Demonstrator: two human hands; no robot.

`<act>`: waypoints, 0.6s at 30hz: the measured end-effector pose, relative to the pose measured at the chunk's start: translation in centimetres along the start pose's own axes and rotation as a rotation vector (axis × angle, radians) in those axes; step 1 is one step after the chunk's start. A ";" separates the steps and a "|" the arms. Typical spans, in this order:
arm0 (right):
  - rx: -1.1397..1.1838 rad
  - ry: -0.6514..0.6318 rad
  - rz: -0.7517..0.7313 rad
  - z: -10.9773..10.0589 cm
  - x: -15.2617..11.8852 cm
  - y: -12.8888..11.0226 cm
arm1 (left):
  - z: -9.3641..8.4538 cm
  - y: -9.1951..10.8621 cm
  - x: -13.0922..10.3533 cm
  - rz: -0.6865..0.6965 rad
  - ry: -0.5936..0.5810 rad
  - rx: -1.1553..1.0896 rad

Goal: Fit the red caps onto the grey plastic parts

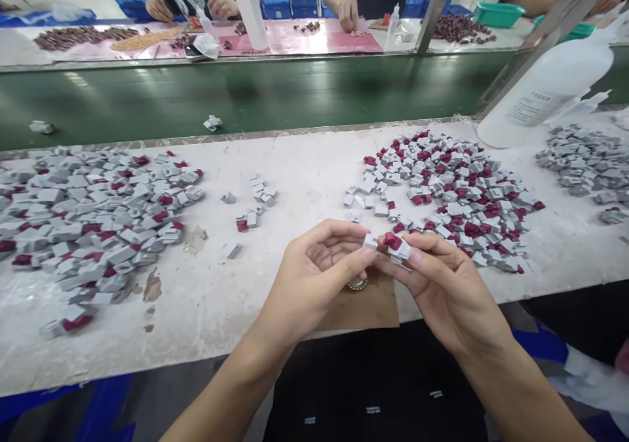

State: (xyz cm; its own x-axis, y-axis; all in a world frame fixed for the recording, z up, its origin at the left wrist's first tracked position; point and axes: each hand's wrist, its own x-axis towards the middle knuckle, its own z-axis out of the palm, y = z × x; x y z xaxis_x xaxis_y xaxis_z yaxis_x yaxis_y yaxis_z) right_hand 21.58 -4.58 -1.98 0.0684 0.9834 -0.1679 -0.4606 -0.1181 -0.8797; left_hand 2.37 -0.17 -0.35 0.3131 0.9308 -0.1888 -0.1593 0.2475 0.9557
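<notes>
My left hand (pixel 324 265) pinches a small light-grey piece (pixel 371 241) between thumb and fingertips. Close to its right, my right hand (pixel 442 272) grips a grey and dark-red piece (pixel 397 245) with thumb and fingers. The two pieces are held nearly side by side; a narrow gap shows between them. Below the hands, a round metal cap (pixel 358 283) rests by a brown cardboard sheet (pixel 368 304), partly covered by my left hand. A pile of grey and dark-red pieces (pixel 457 180) spreads just beyond my right hand.
Another mixed pile (pixel 98 213) covers the left of the white table (pixel 295 160). Several loose pieces (pixel 263 193) lie mid-table. A large white bottle (pixel 545 88) and grey pieces (pixel 584 160) are at the right. Beyond the green belt (pixel 295 88), people work at another table.
</notes>
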 end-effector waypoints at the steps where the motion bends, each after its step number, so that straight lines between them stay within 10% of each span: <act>1: 0.010 -0.006 0.004 0.0 0.0 0.0 | 0.0 -0.1 0.0 -0.008 -0.002 -0.018; 18: -0.232 -0.067 -0.167 -0.5 1.1 -0.8 | -0.2 0.7 0.7 0.085 -0.075 0.044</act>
State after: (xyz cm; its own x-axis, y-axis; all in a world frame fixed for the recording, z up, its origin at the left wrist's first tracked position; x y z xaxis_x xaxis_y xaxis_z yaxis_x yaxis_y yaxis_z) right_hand 22.48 -3.49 -1.67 0.0644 0.9979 0.0109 -0.2327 0.0256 -0.9722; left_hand 2.32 0.74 0.11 0.3694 0.9248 -0.0913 -0.1475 0.1554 0.9768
